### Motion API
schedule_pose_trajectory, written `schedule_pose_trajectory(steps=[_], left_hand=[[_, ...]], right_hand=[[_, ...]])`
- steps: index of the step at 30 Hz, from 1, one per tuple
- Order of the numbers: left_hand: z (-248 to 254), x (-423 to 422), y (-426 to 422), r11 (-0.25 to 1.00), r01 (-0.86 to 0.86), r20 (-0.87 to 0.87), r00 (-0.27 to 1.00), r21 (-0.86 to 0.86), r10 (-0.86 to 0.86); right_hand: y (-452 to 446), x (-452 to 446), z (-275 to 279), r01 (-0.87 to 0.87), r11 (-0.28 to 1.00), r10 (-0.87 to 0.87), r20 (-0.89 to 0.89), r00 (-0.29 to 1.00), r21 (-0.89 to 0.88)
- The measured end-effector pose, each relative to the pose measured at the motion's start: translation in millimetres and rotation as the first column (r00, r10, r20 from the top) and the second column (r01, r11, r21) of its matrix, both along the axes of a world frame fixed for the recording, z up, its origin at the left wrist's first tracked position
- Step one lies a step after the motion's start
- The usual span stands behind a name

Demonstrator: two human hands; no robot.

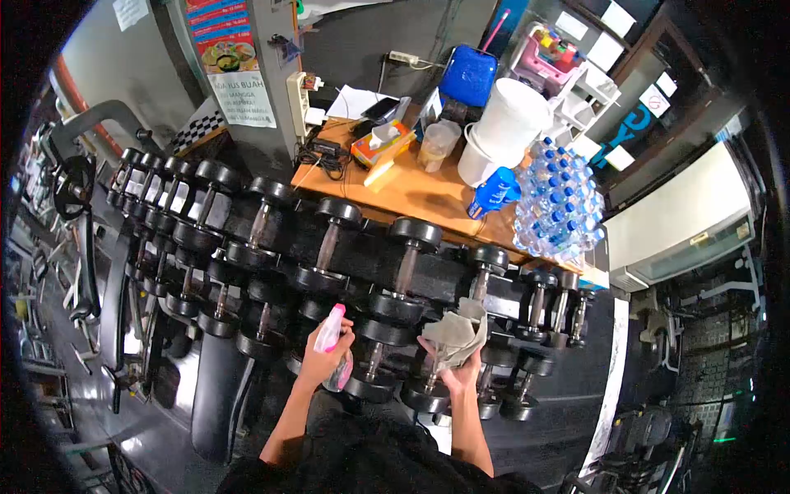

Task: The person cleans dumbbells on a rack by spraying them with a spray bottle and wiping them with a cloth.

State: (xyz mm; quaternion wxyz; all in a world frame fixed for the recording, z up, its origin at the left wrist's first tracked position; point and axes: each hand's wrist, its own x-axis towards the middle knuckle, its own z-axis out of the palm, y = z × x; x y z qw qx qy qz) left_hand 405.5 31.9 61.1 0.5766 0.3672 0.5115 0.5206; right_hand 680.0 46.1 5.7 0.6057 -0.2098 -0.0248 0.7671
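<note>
My left hand (319, 359) is wrapped round a spray bottle (327, 331) with a white and pink head; its lower part shows below my fingers. In my right hand (463, 375) is a crumpled grey-beige cloth (454, 337), fingers closed round its underside. Both hands are above the front of a rack of black dumbbells. Just beyond the cloth lies one dumbbell (481, 284) with a metal handle. Another dumbbell (374, 360) on the lower tier sits between my two hands.
Behind the rack, a wooden table (395, 196) bears a tissue box (383, 145), white buckets (512, 119), a blue bottle (494, 194) and many wrapped water bottles (559, 198). A black padded bench (220, 395) stands front left. A white freezer (683, 214) is at right.
</note>
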Motion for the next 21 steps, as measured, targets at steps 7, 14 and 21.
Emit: schedule_pose_trajectory(steps=[7,14,21], left_hand=[[23.5,36.9,53.7,0.980,-0.084,-0.340,0.930,0.178,0.141],[24.5,44.4,126.2,0.992,0.114,-0.399,0.913,0.062,-0.081],[9.3,56.2,182.4,0.948,0.274,-0.388,0.865,-0.164,-0.317]], right_hand=[[44.0,13.5,14.0,0.208,0.977,-0.215,-0.214,0.953,-0.055],[56.6,21.5,-2.5,0.222,0.972,-0.221,0.026,0.975,-0.080],[78.2,11.6,-0.5,0.259,0.951,-0.249,0.077,0.966,-0.172]])
